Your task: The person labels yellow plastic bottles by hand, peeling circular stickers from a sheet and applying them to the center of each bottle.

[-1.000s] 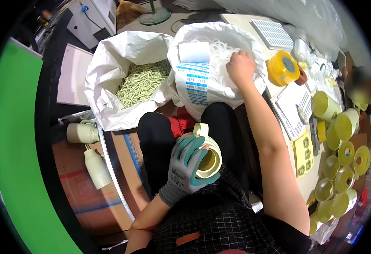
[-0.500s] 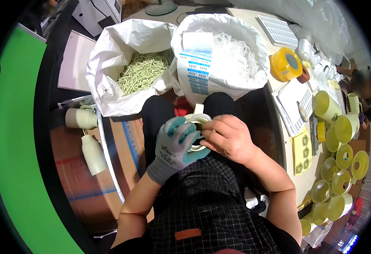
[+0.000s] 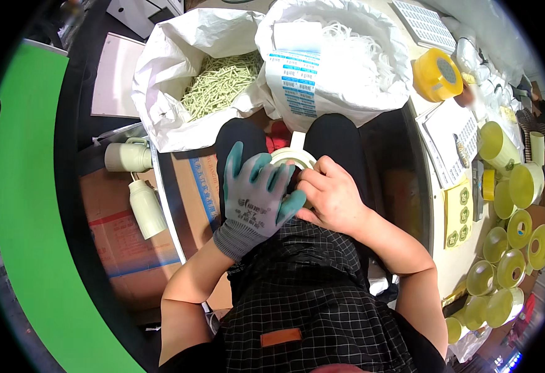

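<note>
A pale green round vessel [image 3: 292,154], with a handle [image 3: 298,140] on its far side, sits between my thighs, its opening facing up. My left hand [image 3: 254,194], in a grey knitted glove with teal fingertips, rests across its left side with the fingers spread. The bare right hand [image 3: 333,198] is at the right of the opening, its fingers curled in and pinched over the rim. What those fingertips hold, if anything, is hidden. Both hands cover most of the vessel's lower part.
Ahead are a white sack [image 3: 154,93] of pale green sticks and another sack [image 3: 359,115] of white rings. Two pale green jugs [image 3: 147,208] lie at left by cardboard boxes [image 3: 123,248]. The right-hand table bears yellow tape [image 3: 437,74], papers, stickers and several yellow-green cylinders [image 3: 501,304].
My left hand has loosened and spread its fingers, sliding slightly left. A white ring seen on the opening before no longer stands out. The whole view has shifted a little.
</note>
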